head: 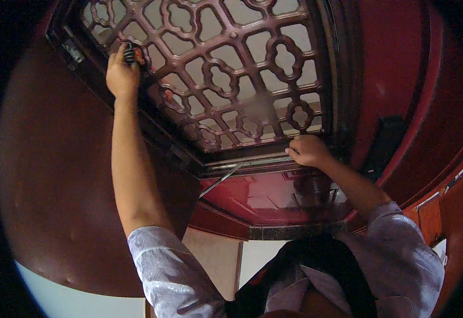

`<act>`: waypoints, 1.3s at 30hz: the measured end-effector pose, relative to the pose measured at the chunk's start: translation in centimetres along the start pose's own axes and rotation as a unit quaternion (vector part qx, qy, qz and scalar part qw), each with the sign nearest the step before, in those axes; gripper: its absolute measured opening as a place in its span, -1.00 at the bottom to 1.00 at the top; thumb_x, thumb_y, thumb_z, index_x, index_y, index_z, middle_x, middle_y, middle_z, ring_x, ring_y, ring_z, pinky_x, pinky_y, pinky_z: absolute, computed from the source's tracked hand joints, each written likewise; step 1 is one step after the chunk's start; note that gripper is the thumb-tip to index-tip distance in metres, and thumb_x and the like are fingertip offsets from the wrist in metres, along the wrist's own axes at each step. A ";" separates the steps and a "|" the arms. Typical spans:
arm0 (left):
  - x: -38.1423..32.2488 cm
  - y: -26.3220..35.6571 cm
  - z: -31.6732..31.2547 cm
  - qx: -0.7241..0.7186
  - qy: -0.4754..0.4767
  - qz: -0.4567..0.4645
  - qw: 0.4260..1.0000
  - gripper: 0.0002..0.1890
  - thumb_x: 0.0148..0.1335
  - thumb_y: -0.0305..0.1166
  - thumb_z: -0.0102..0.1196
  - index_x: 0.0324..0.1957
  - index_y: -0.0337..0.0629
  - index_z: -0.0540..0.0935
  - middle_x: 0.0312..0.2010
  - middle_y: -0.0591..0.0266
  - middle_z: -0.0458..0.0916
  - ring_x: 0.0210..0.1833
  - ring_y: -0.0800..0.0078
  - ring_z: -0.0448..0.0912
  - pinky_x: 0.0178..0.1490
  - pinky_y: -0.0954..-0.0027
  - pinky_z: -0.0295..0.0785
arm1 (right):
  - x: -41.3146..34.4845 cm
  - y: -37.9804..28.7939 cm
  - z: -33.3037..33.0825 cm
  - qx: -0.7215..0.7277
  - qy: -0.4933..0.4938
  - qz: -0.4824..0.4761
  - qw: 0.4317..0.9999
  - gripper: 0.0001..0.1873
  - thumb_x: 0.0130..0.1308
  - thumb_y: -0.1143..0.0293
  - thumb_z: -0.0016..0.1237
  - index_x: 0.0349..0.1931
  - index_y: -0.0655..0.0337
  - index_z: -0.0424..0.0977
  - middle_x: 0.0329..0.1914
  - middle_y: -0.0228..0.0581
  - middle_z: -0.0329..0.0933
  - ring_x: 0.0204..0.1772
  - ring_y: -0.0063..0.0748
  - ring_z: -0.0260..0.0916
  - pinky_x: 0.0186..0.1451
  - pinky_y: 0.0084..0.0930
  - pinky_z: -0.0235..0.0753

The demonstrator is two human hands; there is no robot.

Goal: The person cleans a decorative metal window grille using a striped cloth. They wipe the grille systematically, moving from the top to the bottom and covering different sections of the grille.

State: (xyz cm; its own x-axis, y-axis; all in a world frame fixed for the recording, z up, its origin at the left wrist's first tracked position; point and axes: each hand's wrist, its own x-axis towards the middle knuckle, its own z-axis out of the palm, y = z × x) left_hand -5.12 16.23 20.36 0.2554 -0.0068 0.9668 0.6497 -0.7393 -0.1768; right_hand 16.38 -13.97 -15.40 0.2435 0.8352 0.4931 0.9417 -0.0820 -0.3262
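Note:
A dark reddish-brown lattice panel [215,75] in a dark frame spans the upper middle of the head view. At the frame's left side, my left hand [124,71] is closed around a black and orange object [134,55], perhaps a tool, held against the lattice. My right hand [306,151] grips the bottom edge of the frame near its right corner. Along that edge runs a metal stay arm [223,179], slanting down to the left from the frame.
Below the frame lies a glossy red sill [247,198] with reflections. A dark brown panel [56,171] fills the left. On the right, a black object [384,143] rests by the red surround [390,59]. A dark stone-like edge [279,232] is below.

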 end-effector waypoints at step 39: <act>-6.0 2.8 0.7 -0.134 -0.006 -0.077 0.988 -0.63 0.03 -0.38 0.12 -0.06 -0.22 0.63 -0.27 -0.06 0.63 -0.18 -0.02 0.59 -0.09 0.14 0.47 | -0.3 -0.6 -0.5 -0.008 0.002 -0.005 1.000 -0.68 0.21 0.18 -0.04 -0.54 0.26 0.49 -0.50 -0.01 0.48 -0.30 0.09 0.46 -0.23 0.01 0.43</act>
State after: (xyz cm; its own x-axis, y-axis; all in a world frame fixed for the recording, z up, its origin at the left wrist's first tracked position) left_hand -4.37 14.69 13.93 0.1776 0.1275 0.9758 0.4700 -0.8822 0.0297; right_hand 15.87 -14.45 -14.97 0.2346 0.8336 0.5000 0.9479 -0.0821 -0.3080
